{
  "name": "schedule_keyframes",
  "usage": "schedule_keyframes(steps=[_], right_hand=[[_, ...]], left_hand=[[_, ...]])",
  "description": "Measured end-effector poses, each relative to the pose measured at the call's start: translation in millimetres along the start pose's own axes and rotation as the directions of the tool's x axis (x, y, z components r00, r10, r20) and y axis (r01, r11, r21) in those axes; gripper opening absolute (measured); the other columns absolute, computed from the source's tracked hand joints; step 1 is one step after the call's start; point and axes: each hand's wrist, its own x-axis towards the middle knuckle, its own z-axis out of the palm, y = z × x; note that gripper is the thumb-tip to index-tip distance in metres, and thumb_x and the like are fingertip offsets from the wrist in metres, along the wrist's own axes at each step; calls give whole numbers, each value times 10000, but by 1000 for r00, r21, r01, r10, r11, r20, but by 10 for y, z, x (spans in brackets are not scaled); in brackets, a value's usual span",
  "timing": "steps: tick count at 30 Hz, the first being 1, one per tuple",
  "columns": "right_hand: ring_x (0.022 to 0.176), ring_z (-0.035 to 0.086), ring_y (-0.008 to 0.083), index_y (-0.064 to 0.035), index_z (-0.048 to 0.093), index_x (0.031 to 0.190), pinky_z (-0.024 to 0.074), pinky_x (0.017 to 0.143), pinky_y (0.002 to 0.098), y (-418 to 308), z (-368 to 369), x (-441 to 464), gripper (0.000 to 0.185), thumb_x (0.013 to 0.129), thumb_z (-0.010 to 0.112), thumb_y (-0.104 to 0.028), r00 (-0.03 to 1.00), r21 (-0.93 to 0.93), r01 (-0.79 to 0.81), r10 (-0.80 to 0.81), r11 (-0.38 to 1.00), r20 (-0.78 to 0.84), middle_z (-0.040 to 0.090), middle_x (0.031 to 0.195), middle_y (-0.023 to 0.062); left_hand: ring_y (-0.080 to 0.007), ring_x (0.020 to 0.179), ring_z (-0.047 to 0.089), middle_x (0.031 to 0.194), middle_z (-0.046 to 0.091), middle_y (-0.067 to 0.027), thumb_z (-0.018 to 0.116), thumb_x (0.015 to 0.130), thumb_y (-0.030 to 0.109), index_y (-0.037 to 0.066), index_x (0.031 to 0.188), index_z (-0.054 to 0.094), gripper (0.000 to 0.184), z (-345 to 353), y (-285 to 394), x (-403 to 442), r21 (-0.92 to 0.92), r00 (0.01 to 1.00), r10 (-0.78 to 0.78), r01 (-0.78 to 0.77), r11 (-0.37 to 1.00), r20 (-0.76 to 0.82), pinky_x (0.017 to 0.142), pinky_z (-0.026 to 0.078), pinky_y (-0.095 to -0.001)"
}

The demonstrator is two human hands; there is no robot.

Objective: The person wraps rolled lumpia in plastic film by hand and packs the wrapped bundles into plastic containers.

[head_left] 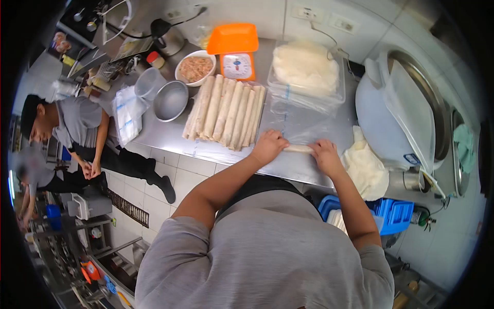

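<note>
At the table's near edge lies a thin, pale spring roll (298, 148) on plastic sheeting. My left hand (269, 147) closes over its left end, and my right hand (327, 156) closes over the right end. Both sets of fingers are curled and partly hide the roll. To the left, beside my left hand, rests a pile of long spring rolls (226, 113) on plastic. Beyond my hands, a clear tub (337, 92) lined with plastic holds a stack of white wrappers (306, 67). A cream cloth (365, 167) hangs over the edge by my right hand.
Minced filling (195, 68) fills a white bowl; an orange scale (237, 66) stands beside it. A metal bowl (171, 101) and plastic bags (127, 113) lie further left. Large tubs (381, 113) lean at right. A co-worker (85, 123) sits at left; blue crates (393, 213) are below right.
</note>
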Motion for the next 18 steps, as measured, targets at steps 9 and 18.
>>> schedule_keyframes(steps=[9, 18], right_hand=[[1151, 486, 353, -65, 569, 1235, 346, 1019, 490, -187, -174, -123, 515, 743, 708, -123, 961, -6, 58, -57, 998, -272, 533, 1237, 150], [1113, 501, 374, -61, 589, 1188, 396, 975, 476, -478, -323, 403, 409, 784, 647, -50, 911, 76, 174, -131, 982, -391, 551, 1213, 156]], left_hand=[[-372, 1065, 551, 1078, 603, -188, 672, 829, 240, 20, 1090, 607, 349, -1520, -624, -234, 101, 521, -452, 728, 678, -724, 911, 419, -473], [-405, 906, 649, 962, 655, -253, 649, 821, 206, -10, 989, 615, 276, -1990, -1202, -62, 48, 609, -689, 762, 646, -391, 812, 519, -460]])
